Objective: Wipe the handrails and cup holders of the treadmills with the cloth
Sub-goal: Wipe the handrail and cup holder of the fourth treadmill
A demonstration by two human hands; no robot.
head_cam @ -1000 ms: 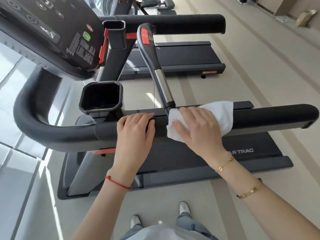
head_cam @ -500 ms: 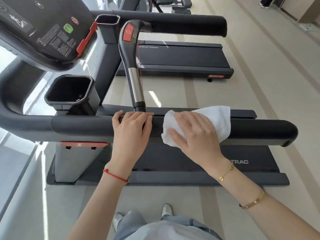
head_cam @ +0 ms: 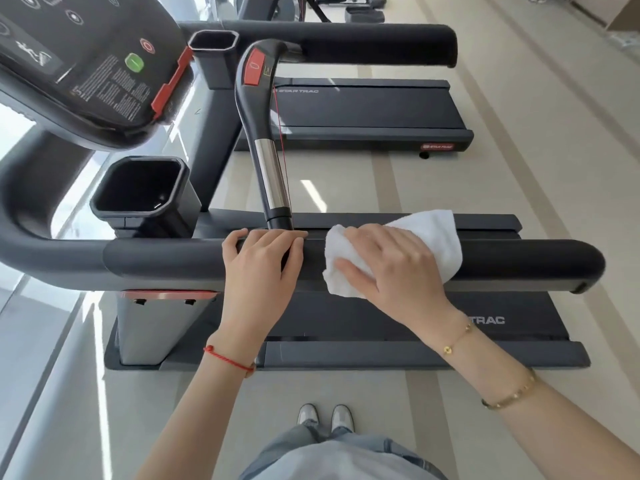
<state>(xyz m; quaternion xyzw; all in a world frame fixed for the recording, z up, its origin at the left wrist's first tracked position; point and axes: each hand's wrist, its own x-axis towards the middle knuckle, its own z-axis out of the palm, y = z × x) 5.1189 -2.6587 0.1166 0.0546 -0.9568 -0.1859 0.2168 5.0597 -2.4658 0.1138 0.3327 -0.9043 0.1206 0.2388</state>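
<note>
The white cloth (head_cam: 412, 247) lies draped over the near handrail (head_cam: 166, 261) of the treadmill, toward its free right end, and the right hand (head_cam: 398, 271) presses flat on it, fingers (head_cam: 356, 268) spread slightly apart over the fabric rather than closed around it. Just left of the cloth on the same handrail, the left hand (head_cam: 259, 271) rests with its fingers held together and curled over the top of the bar, touching the foot of the slanted grip bar (head_cam: 266, 147) that meets the handrail there. Compared with half a second ago, both hands and the cloth sit at the same spot on the handrail; only the view has shifted a little, bringing more of the far treadmill (head_cam: 367, 109) into sight.

Behind the handrail and to its left stands a square black cup holder (head_cam: 142, 188); a second cup holder (head_cam: 214, 43) sits farther behind. Beyond them the console (head_cam: 83, 60) shows a green button and a red round one, with fine print too small to read. "STAR TRAC" is legible on the far treadmill's deck and again on a red badge at its end; below the handrail, on the near treadmill's deck (head_cam: 381, 320), only "TRAC" shows past the right wrist. A red cord circles the left wrist, gold bracelets the right.
</note>
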